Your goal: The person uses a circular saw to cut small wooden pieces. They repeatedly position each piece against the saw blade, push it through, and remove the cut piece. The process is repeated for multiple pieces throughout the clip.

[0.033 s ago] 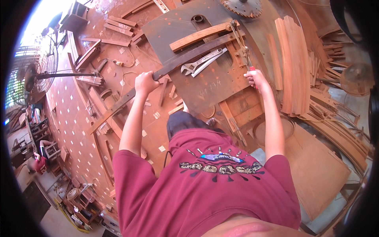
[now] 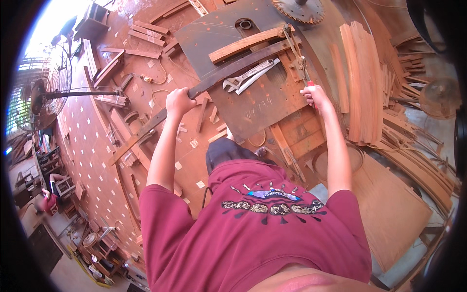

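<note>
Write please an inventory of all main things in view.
tabletop: 1, grey, upper centre
curved strip: 1, brown, on tabletop
bar: 1, dark, across tabletop
wrench: 1, silver, on tabletop
thin strip: 1, whitish, beside wrench
saw blade: 1, grey, top
planks: many, brown, right
wood sheet: 1, tan, lower right
fan: 1, dark, left
other person: 1, red top, left
handle: 1, red, right of centre
shirt: 1, maroon, lower centre
left fingers: 1 set, around bar
right fingers: 1 set, around handle
</note>
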Tool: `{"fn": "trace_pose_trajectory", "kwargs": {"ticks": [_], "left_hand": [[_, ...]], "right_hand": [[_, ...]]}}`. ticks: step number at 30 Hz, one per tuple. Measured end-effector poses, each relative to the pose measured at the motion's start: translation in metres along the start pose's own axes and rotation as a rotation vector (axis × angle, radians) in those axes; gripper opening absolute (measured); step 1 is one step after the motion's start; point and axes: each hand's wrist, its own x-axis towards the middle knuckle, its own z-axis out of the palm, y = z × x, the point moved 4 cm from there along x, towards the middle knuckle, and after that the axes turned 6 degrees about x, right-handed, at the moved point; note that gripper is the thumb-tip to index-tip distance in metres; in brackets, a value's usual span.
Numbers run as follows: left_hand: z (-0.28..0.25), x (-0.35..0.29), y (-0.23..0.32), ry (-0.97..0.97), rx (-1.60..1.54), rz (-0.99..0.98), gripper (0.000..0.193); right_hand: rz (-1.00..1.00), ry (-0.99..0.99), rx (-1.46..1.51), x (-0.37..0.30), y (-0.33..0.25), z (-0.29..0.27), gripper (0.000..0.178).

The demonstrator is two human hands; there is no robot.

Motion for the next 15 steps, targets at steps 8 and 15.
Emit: {"fn": "trace_pose_trajectory", "kwargs": {"ticks": [8, 15], "left_hand": [[-0.015, 0.114, -0.072, -0.001, 0.012, -0.031, 0.023], [-0.028, 0.209, -0.13, -0.041, 0.042, -0.021, 0.027]], "right_hand": [[0.038, 0.0, -0.003, 0.093, -0.088, 0.055, 0.024], [0.021, -0.013, 0.008, 0.167, -0.16, 0.099, 0.023]]}}
